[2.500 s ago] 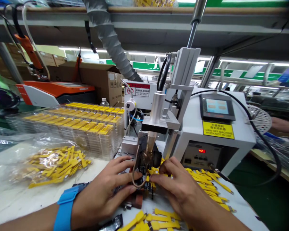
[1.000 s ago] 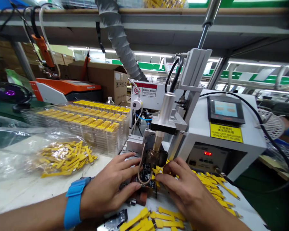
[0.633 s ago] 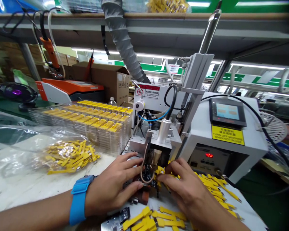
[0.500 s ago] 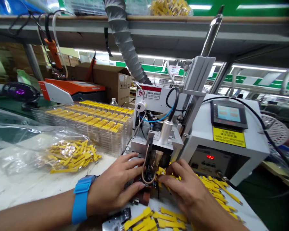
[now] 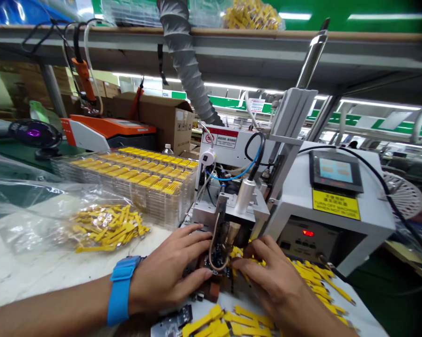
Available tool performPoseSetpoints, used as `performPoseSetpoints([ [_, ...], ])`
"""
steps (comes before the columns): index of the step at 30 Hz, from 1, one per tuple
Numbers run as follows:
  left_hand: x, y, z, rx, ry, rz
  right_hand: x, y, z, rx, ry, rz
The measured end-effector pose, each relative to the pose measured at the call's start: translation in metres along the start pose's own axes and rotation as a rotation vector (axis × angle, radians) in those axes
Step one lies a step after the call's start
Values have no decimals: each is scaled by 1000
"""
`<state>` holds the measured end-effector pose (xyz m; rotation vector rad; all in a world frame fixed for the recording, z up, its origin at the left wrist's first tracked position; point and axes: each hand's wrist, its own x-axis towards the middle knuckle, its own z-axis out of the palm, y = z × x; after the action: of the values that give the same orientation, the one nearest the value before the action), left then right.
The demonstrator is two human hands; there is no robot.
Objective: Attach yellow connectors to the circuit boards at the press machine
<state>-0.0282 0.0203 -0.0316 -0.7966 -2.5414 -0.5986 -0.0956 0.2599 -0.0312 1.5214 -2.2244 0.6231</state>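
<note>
My left hand, a blue wristband on its wrist, rests against the left side of the machine's fixture. Its fingers are stretched out with the thumb apart, and the fingertips are partly hidden behind a bent copper-coloured tube. On the fixture's other side, my right hand has thumb and forefinger pinched on a yellow strip. Much of that strip is hidden by the fingers. Above both hands stands the silver cylindrical head of the machine. More flat yellow strips with metal ends lie in front.
Loose yellow strips lie right of my right hand. A clear bag of strips and stacked clear trays stand to the left. A control box with a screen is at right; a shelf crosses overhead.
The whole view has shifted slightly right and down. Both hands keep nearly the same place at the fixture, and the red digits on the control box look different.
</note>
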Motion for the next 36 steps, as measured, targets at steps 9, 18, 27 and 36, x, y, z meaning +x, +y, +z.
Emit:
performPoseSetpoints([
  [9, -2, -1, 0, -5, -18, -34, -1, 2, 1, -3, 13, -8],
  [18, 2, -2, 0, -18, -25, -8, -1, 0, -1, -8, 25, 1],
  [27, 2, -2, -2, -19, -24, 3, -15, 31, -5, -159, -121, 319],
  [36, -5, 6, -10, -14, -72, -25, -5, 17, -3, 111, -185, 275],
])
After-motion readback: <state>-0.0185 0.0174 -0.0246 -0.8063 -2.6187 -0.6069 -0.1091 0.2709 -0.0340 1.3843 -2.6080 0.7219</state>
